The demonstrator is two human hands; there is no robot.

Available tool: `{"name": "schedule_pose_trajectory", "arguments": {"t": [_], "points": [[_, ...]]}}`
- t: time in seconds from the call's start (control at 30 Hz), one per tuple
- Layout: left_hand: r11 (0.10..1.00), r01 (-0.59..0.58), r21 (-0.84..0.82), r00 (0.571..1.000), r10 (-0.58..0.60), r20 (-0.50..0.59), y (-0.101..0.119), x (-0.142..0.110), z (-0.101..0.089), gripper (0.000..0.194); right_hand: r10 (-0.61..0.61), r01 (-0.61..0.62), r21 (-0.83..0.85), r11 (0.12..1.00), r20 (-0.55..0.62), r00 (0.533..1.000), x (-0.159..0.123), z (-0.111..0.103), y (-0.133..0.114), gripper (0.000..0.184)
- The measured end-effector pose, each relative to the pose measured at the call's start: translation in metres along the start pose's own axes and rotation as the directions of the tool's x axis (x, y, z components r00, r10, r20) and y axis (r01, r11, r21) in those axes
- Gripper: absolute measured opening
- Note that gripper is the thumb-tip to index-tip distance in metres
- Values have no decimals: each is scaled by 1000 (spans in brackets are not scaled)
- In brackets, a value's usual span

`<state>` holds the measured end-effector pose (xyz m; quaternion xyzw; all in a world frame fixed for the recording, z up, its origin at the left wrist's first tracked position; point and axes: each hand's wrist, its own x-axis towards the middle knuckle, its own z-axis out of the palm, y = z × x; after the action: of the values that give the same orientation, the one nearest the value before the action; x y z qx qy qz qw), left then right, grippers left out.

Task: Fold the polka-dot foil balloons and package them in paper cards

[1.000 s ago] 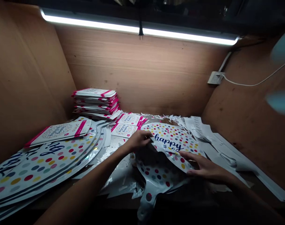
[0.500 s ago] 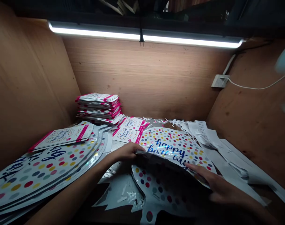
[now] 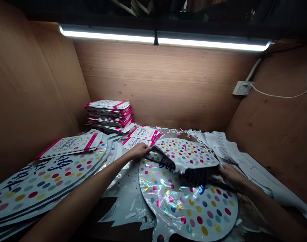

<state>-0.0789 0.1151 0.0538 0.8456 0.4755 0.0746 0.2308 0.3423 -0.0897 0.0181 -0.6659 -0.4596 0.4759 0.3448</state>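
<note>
Balloon shifted, raised fold seemingly between hands

Head view, forward, downward, seemingly close

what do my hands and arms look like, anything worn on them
Both the left hand and the right hand look bare: no gloves. No sleeves, watch or bracelet show along the visible forearms. Any rings are too small to tell.

Dark table with balloons, packets, paper
</note>
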Motion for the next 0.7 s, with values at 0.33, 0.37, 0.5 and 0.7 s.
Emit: {"name": "schedule_pose_trajectory", "arguments": {"t": [0.33, 0.37, 0.5, 0.7], "points": [[944, 255, 208, 938, -190, -290, 28, 18, 21, 40, -5, -75, -291, 954, -262, 965, 18, -2, 9, 47], [945, 241, 220, 934, -165, -316, 33, 13, 22, 40, -28, -69, -317, 946, -291, 956, 18, -2, 10, 47], [953, -79, 294, 946, 165, -280, 67, -5, 46, 56, -114, -70, -410, 909, -409, 905, 3, 7, 3, 64], [903, -363, 229, 932, 347, 108, 83, -10, 89, 77, -627, 296, -848, 440, -54, 777, -32, 25, 9, 48]]}}
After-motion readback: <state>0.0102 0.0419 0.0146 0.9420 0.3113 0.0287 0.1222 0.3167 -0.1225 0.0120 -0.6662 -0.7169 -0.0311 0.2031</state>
